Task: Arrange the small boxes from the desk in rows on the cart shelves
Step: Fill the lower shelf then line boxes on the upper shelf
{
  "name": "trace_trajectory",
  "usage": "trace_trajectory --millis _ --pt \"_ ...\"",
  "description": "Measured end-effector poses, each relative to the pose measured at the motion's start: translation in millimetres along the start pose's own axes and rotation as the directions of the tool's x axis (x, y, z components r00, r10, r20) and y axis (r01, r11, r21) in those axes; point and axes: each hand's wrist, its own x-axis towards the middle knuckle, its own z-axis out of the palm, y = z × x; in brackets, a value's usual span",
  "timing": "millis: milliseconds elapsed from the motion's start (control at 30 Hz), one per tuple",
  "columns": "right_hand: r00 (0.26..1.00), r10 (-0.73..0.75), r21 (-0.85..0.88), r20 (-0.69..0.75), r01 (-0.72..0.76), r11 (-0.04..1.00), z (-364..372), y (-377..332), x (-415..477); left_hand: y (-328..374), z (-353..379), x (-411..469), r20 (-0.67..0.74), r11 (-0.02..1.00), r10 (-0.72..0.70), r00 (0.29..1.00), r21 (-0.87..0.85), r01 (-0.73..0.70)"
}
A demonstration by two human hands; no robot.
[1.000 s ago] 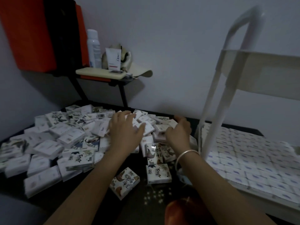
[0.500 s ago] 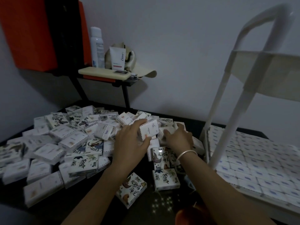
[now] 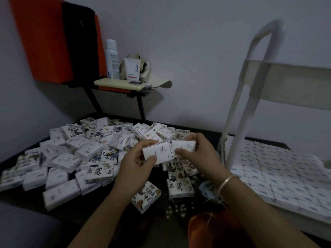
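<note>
A heap of several small white boxes covers the dark desk on the left. My left hand grips one small white box lifted above the heap. Beside it, my right hand grips a second small box, and the two boxes meet edge to edge. To the right stands the white cart, whose lower shelf holds neat rows of small boxes.
A small side shelf at the back holds a spray bottle, a tube and a phone. An orange and black bag hangs on the left wall. The cart's upper shelf overhangs the lower one. An orange object sits near my right arm.
Both hands reached into the heap, each took a box, then lifted them toward me and brought them together side by side.
</note>
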Motion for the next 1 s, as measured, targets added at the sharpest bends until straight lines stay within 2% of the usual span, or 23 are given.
trace_trajectory --millis 267,467,600,733,833,900,1000 --pt "0.999 -0.039 0.0 0.031 0.039 0.999 -55 6 -76 27 27 -23 0.17 0.995 0.093 0.981 -0.059 -0.084" --pt "0.999 -0.02 -0.023 -0.034 0.019 1.0 -117 32 -106 45 82 -36 0.249 0.967 0.245 0.937 -0.127 -0.219" --pt "0.984 0.056 0.03 -0.168 -0.051 0.998 -162 59 -119 45 130 -37 0.362 0.967 0.254 0.897 -0.13 -0.221" --pt "0.934 0.118 0.065 -0.338 -0.102 0.993 -207 84 -123 45 187 -30 0.419 0.974 0.225 0.88 -0.126 -0.189" --pt "0.872 0.137 0.043 -0.47 -0.132 0.99 -244 101 -119 40 238 -17 0.392 0.98 0.196 0.899 -0.107 -0.167" --pt "0.822 0.155 0.072 -0.548 -0.138 0.988 -268 110 -111 38 272 -7 0.358 0.99 0.129 0.925 -0.105 -0.098" --pt "0.758 0.066 -0.029 -0.649 -0.112 0.993 -296 126 -92 35 312 3 0.335 0.997 -0.001 0.942 -0.072 0.027"
